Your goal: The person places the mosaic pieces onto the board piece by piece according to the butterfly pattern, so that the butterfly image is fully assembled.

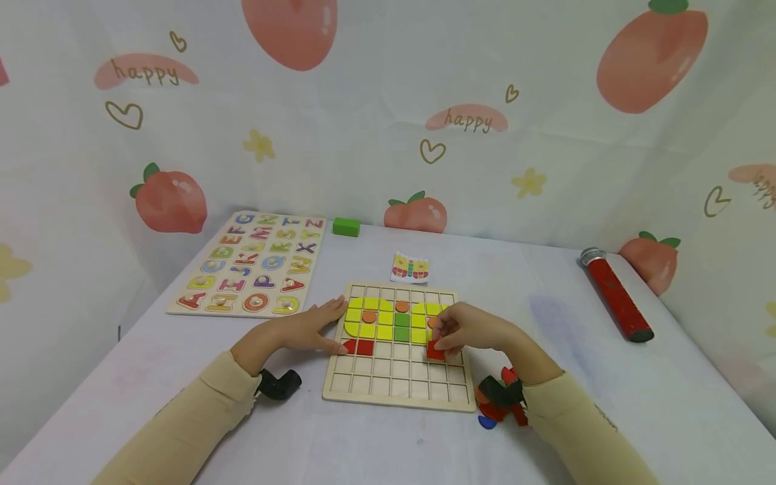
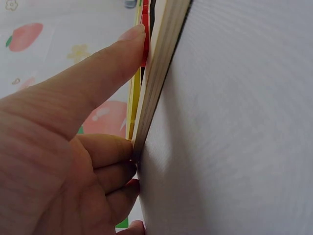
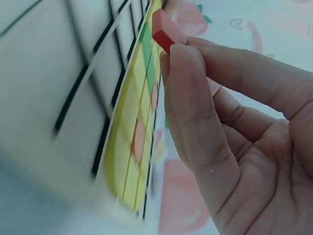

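Note:
A wooden grid board (image 1: 388, 386) lies on the table, bearing yellow, green, orange and red pieces. My right hand (image 1: 479, 328) pinches a red square tile (image 3: 166, 28) between thumb and fingertips, close over the board's right half. The left hand (image 1: 309, 328) rests at the board's left edge, its thumb on a red rounded piece (image 1: 349, 346) and its other fingers against the side. A red square (image 1: 365, 347) sits beside that piece. Two green squares (image 1: 402, 327) stand in the middle column between yellow blocks (image 1: 384, 316).
Behind the board lies a small pattern card (image 1: 410, 268). An alphabet puzzle board (image 1: 248, 266) is at the back left, near a green block (image 1: 346, 227). Loose pieces (image 1: 488, 422) are heaped under the right wrist. A red microphone (image 1: 618, 296) lies at the right.

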The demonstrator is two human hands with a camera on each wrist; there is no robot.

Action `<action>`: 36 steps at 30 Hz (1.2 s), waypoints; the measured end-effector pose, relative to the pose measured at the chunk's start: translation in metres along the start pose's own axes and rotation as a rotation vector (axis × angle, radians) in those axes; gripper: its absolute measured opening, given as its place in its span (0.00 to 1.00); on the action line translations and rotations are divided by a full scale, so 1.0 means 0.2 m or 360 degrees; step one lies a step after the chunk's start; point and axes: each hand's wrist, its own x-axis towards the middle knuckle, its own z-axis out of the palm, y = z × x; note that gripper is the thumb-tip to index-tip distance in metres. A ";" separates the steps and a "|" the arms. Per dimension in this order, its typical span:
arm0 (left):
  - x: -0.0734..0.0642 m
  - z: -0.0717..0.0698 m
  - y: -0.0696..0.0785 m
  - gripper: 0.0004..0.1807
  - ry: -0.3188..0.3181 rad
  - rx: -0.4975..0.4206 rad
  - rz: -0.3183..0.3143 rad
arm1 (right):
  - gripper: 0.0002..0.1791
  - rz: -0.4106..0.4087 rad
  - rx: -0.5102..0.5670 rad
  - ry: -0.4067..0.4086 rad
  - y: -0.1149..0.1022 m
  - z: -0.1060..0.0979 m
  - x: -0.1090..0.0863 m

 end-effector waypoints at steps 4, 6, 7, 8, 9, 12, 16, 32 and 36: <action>0.00 0.00 0.00 0.56 0.0001 -0.0004 -0.0010 | 0.06 -0.0048 -0.0008 -0.0032 -0.05 0.04 0.09; -0.01 0.00 0.01 0.56 0.0000 -0.0006 -0.0019 | 0.05 -0.0075 -0.0015 -0.0054 -0.08 0.06 0.13; -0.01 -0.01 0.01 0.56 0.0001 -0.0006 -0.0022 | 0.05 -0.0091 -0.0015 -0.0062 -0.09 0.07 0.15; -0.01 -0.01 0.01 0.56 0.0001 -0.0005 -0.0021 | 0.05 -0.0104 -0.0018 -0.0065 -0.10 0.08 0.16; -0.01 -0.01 0.01 0.56 0.0001 -0.0005 -0.0019 | 0.05 -0.0115 -0.0021 -0.0067 -0.11 0.10 0.18; -0.01 -0.01 0.01 0.56 0.0000 0.0000 -0.0019 | 0.05 -0.0127 0.0000 -0.0066 -0.14 0.12 0.22; 0.00 -0.01 0.01 0.55 -0.0004 -0.0001 -0.0018 | 0.04 -0.0129 0.0063 -0.0059 -0.17 0.15 0.26; -0.01 -0.01 0.01 0.55 -0.0007 -0.0007 -0.0015 | 0.04 -0.0223 -0.0195 0.0028 -0.21 0.21 0.28; -0.01 0.00 0.01 0.55 -0.0006 -0.0013 -0.0017 | 0.04 -0.0228 -0.0185 0.0012 -0.21 0.20 0.27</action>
